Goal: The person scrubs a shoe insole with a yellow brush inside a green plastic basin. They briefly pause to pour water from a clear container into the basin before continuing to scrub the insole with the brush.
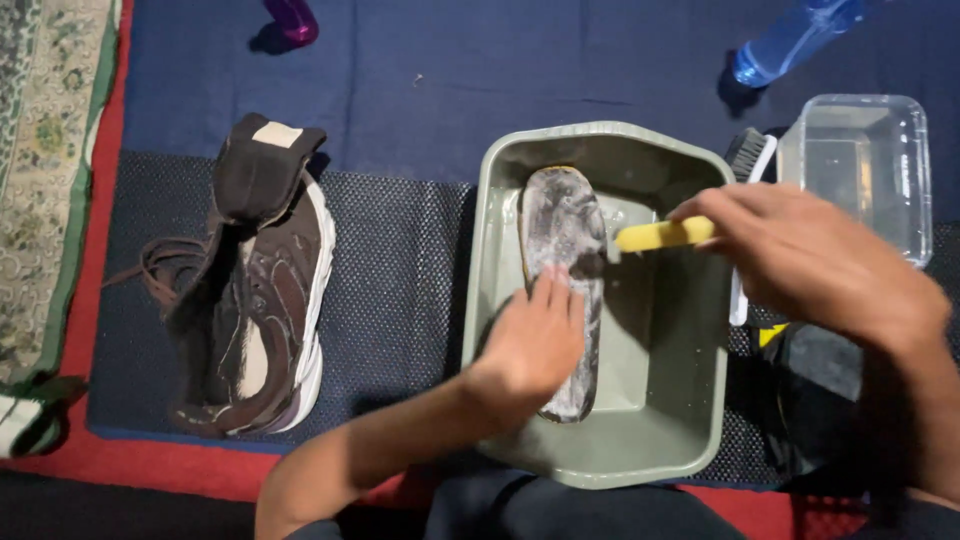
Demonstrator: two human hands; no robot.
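While the right hand (pixel 810 262) holds a closed grip on the yellow brush (pixel 663 235), the left hand (pixel 532 340) presses flat, fingers open, on the soapy insole (pixel 563 260) lying in the grey-green basin (pixel 690 420) at centre. Risk: the wet insole may slide under the palm and splash suds onto the dark mat (pixel 400 270). A clear tub (pixel 860 165) stands at far right, a blue bottle (pixel 790 40) beyond it, a brown shoe (pixel 260 300) at left; no labels are legible.

Insole (pixel 562 262) lies in basin (pixel 610 440). Shoe (pixel 262 300) at basin's 9 o'clock, on mat (pixel 400 290); clear tub (pixel 860 165) at 2 o'clock; bottle (pixel 790 40) at 1 o'clock.
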